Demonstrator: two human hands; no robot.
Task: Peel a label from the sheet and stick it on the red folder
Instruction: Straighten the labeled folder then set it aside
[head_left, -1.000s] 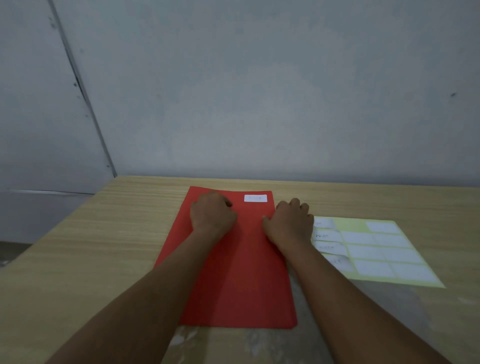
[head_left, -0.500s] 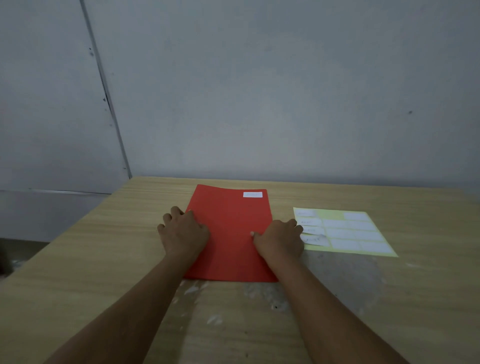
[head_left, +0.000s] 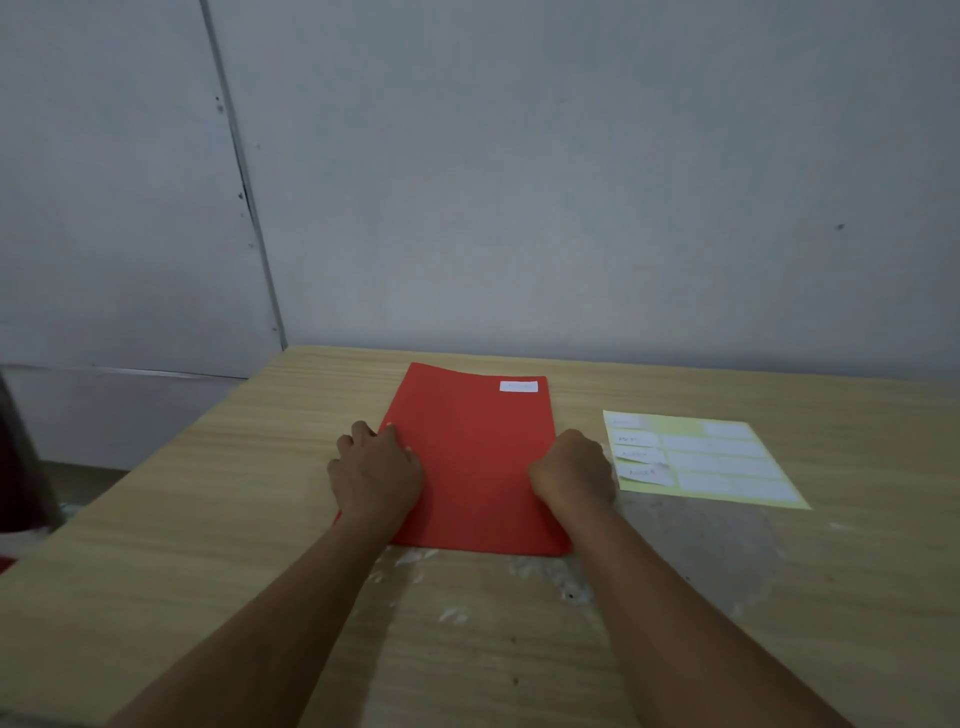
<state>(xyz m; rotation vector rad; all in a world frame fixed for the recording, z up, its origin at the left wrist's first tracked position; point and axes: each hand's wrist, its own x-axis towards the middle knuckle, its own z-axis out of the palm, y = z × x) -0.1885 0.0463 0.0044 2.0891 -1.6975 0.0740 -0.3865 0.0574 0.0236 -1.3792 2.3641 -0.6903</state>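
The red folder (head_left: 472, 467) lies flat on the wooden table, with a small white label (head_left: 518, 386) stuck near its far right corner. My left hand (head_left: 376, 473) grips the folder's left edge, thumb on the red surface and fingers over the side. My right hand (head_left: 574, 475) is curled tight on the folder's right edge. To the right lies the yellow label sheet (head_left: 727, 457), apart from the folder; it carries several white labels, and the left ones have writing.
The wooden table (head_left: 208, 545) ends at a grey wall just beyond the folder. Its near middle has worn, whitish scuffed patches (head_left: 545, 577). A dark red blurred object (head_left: 21, 467) shows at the far left, off the table's left edge.
Both hands have slid from the upper part of the folder, near the label, out to its left and right edges. The view has pulled back, so folder and sheet look smaller.
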